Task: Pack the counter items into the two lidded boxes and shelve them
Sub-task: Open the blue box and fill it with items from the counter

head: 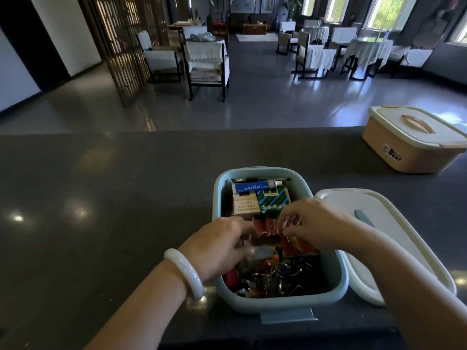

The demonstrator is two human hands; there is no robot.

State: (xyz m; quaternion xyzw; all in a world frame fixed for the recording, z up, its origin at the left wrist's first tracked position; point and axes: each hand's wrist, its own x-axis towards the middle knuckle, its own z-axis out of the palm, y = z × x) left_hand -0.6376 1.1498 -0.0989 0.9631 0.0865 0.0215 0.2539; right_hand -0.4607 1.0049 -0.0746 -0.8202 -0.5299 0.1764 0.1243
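Looking down into the blue box (278, 303) on the dark table (101, 198), I've got both hands over its middle. My left hand (217, 246), white bangle (184, 272) at the wrist, has its fingers (243, 242) curled down among the contents; what they grip, if anything, I cannot tell. My right hand (316, 223) pinches a small wrapper with thumb and fingertips (286, 232), right above the red packets (267, 227). Beyond my fingers, at the far end of the box, lie a tan carton (246, 204), a green carton (274, 199) and a blue-and-white tube (257, 186); nearest me there's a tangle of keys and small bits (273, 279). The box's white lid (394, 238) lies on the table, just right of it, under my right forearm. Far right on the table sits the peach box (409, 147), lid on. Past the table's edge: grey floor, chairs with white covers (207, 61), a lattice screen (121, 46) and bright windows.
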